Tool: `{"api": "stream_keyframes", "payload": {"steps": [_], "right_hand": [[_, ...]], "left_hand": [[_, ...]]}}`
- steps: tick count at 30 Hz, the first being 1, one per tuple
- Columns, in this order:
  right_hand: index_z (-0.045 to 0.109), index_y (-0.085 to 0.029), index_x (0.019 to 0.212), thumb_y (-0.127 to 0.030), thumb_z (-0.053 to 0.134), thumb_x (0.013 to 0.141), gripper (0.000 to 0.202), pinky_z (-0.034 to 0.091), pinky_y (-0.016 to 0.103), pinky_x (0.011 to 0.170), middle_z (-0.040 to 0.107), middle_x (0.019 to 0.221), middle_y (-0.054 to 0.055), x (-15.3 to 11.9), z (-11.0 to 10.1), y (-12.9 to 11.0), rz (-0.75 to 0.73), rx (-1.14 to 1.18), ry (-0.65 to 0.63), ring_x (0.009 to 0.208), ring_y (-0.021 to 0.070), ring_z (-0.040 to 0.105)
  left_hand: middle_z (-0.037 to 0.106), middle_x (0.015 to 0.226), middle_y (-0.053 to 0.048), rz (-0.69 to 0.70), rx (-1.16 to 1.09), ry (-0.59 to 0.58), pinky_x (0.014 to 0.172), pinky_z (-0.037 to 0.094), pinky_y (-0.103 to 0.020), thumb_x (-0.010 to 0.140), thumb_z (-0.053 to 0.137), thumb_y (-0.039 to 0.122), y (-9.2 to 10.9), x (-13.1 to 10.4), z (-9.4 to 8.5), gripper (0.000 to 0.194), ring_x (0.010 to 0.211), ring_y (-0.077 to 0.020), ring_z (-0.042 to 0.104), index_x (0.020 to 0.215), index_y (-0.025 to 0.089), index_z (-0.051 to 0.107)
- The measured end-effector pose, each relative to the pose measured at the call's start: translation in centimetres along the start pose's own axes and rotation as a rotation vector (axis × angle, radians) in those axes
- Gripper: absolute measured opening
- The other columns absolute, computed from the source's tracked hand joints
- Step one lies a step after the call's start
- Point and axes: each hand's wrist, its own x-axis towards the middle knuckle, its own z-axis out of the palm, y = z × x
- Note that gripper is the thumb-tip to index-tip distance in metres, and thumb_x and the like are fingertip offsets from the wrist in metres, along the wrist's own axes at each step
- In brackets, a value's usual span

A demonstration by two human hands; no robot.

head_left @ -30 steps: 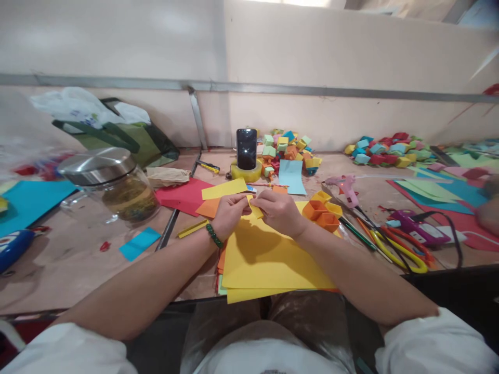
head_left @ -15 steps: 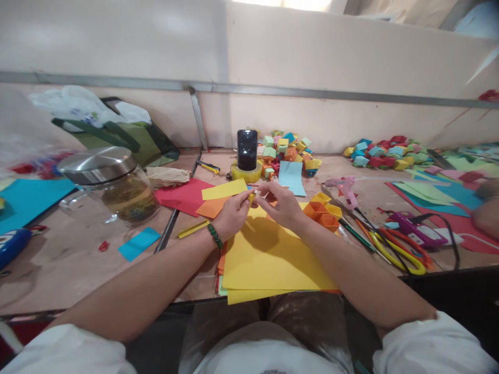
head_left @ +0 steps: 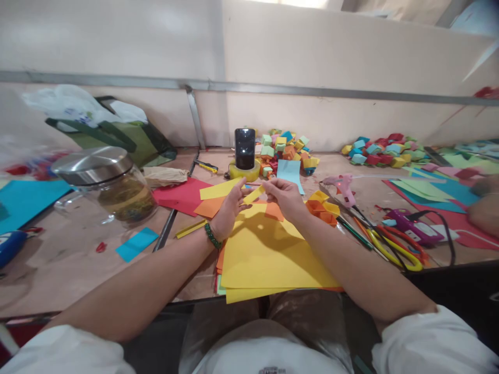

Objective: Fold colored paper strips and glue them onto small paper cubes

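Observation:
A short yellow paper strip (head_left: 253, 195) is pinched at its right end by my right hand (head_left: 287, 199). It slants across the gap between my two hands. My left hand (head_left: 229, 209), with a dark green bead bracelet at the wrist, is open; its spread fingers are close to the strip's left end, and I cannot tell whether they touch it. Beneath both hands lies a stack of paper with yellow sheets (head_left: 268, 259) on top. An orange paper piece (head_left: 274, 211) rests on the stack's upper part. Folded yellow and orange paper shapes (head_left: 323, 208) sit beside my right wrist.
A phone (head_left: 245, 149) stands on a tape roll (head_left: 245, 171), near piled paper cubes (head_left: 288, 150). To the right are a pink glue gun (head_left: 343, 188), scissors (head_left: 395, 254) and a purple power strip (head_left: 413, 227). A glass jar (head_left: 125, 200) stands left. Another person's hand (head_left: 485, 213) shows far right.
My left hand has opened and moved slightly left, off the small yellow piece. The strip now shows stretched out from my right hand, and the orange piece on the stack is visible.

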Motion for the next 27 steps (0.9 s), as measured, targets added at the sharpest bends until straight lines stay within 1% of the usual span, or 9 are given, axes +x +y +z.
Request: {"api": "stream_keyframes", "payload": {"steps": [3, 5, 8, 10, 13, 16, 19, 23, 27], "right_hand": [[0.061, -0.020, 0.067, -0.050, 0.087, 0.049, 0.044, 0.050, 0.021, 0.053, 0.060, 0.057, -0.005, 0.3, 0.2, 0.2, 0.163, 0.151, -0.048, 0.051, 0.0076, 0.056], [0.061, -0.019, 0.068, -0.050, 0.088, 0.047, 0.045, 0.052, 0.022, 0.056, 0.063, 0.061, -0.003, 0.1, 0.6, 0.5, 0.240, 0.153, -0.156, 0.057, 0.0099, 0.062], [0.060, -0.019, 0.070, -0.052, 0.084, 0.054, 0.043, 0.052, 0.023, 0.058, 0.065, 0.066, -0.001, -0.4, 1.0, 1.2, 0.262, 0.078, -0.281, 0.062, 0.0113, 0.065], [0.060, -0.019, 0.070, -0.052, 0.080, 0.061, 0.040, 0.051, 0.023, 0.058, 0.066, 0.069, 0.000, -0.5, 0.9, 1.4, 0.194, -0.050, -0.314, 0.061, 0.0108, 0.063], [0.061, -0.019, 0.076, -0.042, 0.081, 0.062, 0.033, 0.048, 0.023, 0.055, 0.064, 0.072, 0.000, -0.5, 0.3, 1.0, -0.019, -0.318, -0.301, 0.059, 0.0102, 0.058], [0.065, -0.020, 0.081, -0.033, 0.079, 0.064, 0.026, 0.048, 0.024, 0.056, 0.065, 0.078, 0.000, -0.4, -0.2, 0.4, -0.216, -0.464, -0.331, 0.062, 0.0111, 0.058], [0.067, -0.019, 0.074, -0.031, 0.070, 0.073, 0.013, 0.050, 0.026, 0.060, 0.065, 0.072, 0.002, -0.3, -0.4, 0.3, -0.295, -0.475, -0.361, 0.063, 0.0130, 0.060], [0.069, -0.019, 0.076, -0.032, 0.071, 0.073, 0.013, 0.052, 0.028, 0.061, 0.067, 0.074, 0.002, -0.2, -0.4, 0.6, -0.343, -0.449, -0.304, 0.066, 0.0156, 0.063], [0.069, -0.020, 0.078, -0.026, 0.068, 0.076, 0.006, 0.054, 0.028, 0.064, 0.070, 0.077, 0.003, -0.4, -0.6, 0.5, -0.452, -0.532, -0.307, 0.069, 0.0165, 0.065]], "left_hand": [[0.064, 0.119, -0.011, -0.080, -0.039, 0.066, 0.087, 0.045, -0.033, 0.076, 0.058, 0.064, -0.1, 0.2, 0.4, 0.069, 0.108, -0.0231, 0.060, 0.128, 0.019, 0.055], [0.070, 0.103, -0.009, -0.095, 0.018, 0.066, 0.083, 0.045, -0.030, 0.070, 0.069, 0.060, -0.2, 0.4, 0.7, 0.059, 0.098, -0.0210, 0.062, 0.109, 0.016, 0.066], [0.069, 0.076, -0.007, -0.047, 0.109, 0.084, 0.074, 0.047, -0.030, 0.068, 0.067, 0.063, -0.3, 0.6, 0.7, 0.052, 0.077, -0.0187, 0.062, 0.081, 0.012, 0.070], [0.066, 0.068, -0.005, 0.017, 0.241, 0.093, 0.069, 0.046, -0.030, 0.073, 0.065, 0.057, -0.3, 0.6, 0.4, 0.044, 0.070, -0.0182, 0.059, 0.074, 0.013, 0.068], [0.065, 0.068, -0.004, 0.109, 0.521, 0.029, 0.066, 0.046, -0.029, 0.080, 0.059, 0.035, -0.3, 0.6, -0.2, 0.024, 0.068, -0.0179, 0.059, 0.070, 0.015, 0.066], [0.062, 0.065, -0.003, 0.178, 0.720, -0.043, 0.068, 0.049, -0.029, 0.077, 0.056, 0.018, -0.3, 0.4, -0.5, 0.017, 0.069, -0.0175, 0.059, 0.062, 0.017, 0.064], [0.066, 0.068, -0.003, 0.142, 0.614, -0.069, 0.069, 0.052, -0.029, 0.077, 0.056, 0.020, -0.3, 0.3, -0.2, 0.015, 0.069, -0.0164, 0.061, 0.070, 0.017, 0.069], [0.073, 0.083, -0.005, 0.031, 0.295, -0.050, 0.070, 0.055, -0.029, 0.074, 0.061, 0.030, -0.1, 0.5, 0.2, 0.028, 0.070, -0.0152, 0.065, 0.094, 0.014, 0.073], [0.075, 0.087, -0.006, 0.062, 0.277, -0.008, 0.076, 0.057, -0.032, 0.072, 0.063, 0.032, -0.1, 0.4, 0.2, 0.030, 0.077, -0.0178, 0.068, 0.094, 0.014, 0.075]]}}
